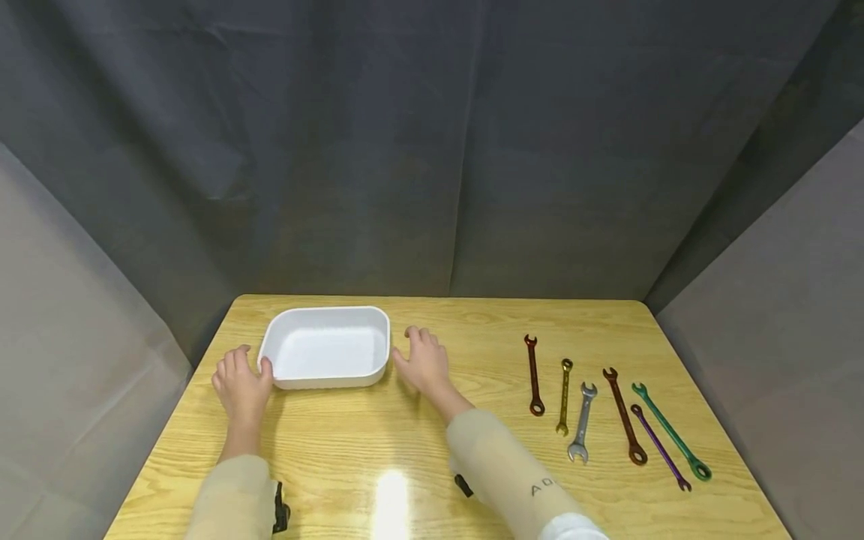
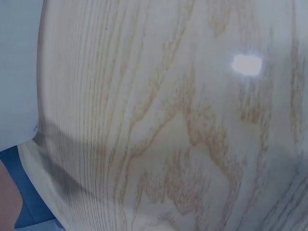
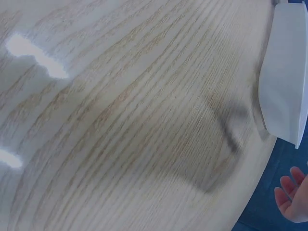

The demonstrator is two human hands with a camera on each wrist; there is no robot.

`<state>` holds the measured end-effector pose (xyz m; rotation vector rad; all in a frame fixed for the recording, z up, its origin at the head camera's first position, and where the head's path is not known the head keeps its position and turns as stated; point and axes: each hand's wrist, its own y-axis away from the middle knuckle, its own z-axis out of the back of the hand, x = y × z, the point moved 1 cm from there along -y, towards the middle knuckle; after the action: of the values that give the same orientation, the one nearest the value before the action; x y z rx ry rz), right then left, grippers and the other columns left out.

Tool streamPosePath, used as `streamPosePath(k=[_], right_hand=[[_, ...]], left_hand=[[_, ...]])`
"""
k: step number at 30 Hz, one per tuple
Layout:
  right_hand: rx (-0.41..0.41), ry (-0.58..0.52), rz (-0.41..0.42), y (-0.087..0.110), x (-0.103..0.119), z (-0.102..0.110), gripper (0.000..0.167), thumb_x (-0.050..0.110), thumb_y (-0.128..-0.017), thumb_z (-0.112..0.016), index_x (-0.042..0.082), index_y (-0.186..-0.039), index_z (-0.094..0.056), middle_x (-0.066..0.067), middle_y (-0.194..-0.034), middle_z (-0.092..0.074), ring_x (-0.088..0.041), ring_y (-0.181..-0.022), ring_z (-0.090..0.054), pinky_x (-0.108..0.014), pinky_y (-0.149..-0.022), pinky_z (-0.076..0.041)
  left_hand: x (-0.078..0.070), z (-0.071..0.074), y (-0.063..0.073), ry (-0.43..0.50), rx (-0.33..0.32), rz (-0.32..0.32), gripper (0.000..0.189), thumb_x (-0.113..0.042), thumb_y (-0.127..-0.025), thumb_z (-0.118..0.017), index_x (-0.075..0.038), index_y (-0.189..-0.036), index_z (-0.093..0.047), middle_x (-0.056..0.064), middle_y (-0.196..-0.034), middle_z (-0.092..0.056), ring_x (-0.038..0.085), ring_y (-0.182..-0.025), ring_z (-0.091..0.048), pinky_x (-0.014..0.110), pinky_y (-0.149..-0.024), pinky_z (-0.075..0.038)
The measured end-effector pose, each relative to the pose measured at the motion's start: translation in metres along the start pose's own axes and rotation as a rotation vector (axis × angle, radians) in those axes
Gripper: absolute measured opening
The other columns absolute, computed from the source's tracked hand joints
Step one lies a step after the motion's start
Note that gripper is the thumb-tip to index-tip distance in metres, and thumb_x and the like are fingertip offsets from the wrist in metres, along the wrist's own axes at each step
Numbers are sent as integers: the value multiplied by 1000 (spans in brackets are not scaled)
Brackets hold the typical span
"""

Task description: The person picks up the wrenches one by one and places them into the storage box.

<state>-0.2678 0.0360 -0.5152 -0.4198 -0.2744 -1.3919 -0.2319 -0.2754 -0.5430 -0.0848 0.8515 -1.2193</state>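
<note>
A white rectangular tray [image 1: 324,384] with rounded corners and a raised rim sits near the back left of the table. My left hand [image 1: 241,382] is at its left side, fingers spread and pointing forward. The left thumb overlaps the tray's near left corner; whether it presses on the rim I cannot tell. Just right of the tray, a small gap away, my right hand [image 1: 425,364] hovers with loosely bent fingers and holds nothing. In the right wrist view the tray's side wall [image 3: 284,77] shows at the right edge. The left wrist view shows only a part of the tray [image 2: 17,72].
On the right of the wooden table [image 1: 351,442] lie several wrenches: a red one [image 1: 533,375], a gold one [image 1: 564,397], a silver open-end one [image 1: 583,421], a longer reddish one [image 1: 625,416], a purple one [image 1: 661,448] and a green one [image 1: 668,429]. Dark curtains [image 1: 432,150] hang behind.
</note>
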Motion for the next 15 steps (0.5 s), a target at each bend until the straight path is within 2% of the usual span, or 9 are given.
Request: streamPosePath(k=[8,15], right_hand=[[76,-1,-45,1,13,-6,51,49,-86,-44,11,-120,-49,-9,-114,-52,-26,-103,-50,-41,-81,-42],[114,49,-78,5,21,-13,52,49,-87,-44,11,-121,-48,-10,-114,-52,-26,-101,-51,-42,-79,-43]], left_hand=[[1,-1,-1,-24,65,44,42,-23,-84,-54,5,-115,-49,24,-113,-49,39,-103,-40,51,-87,-27],[4,-1,-3,-49,132,68,45,-26,-85,-51,4,-119,-47,24,-115,-48,39,-105,-39,52,-88,-27]])
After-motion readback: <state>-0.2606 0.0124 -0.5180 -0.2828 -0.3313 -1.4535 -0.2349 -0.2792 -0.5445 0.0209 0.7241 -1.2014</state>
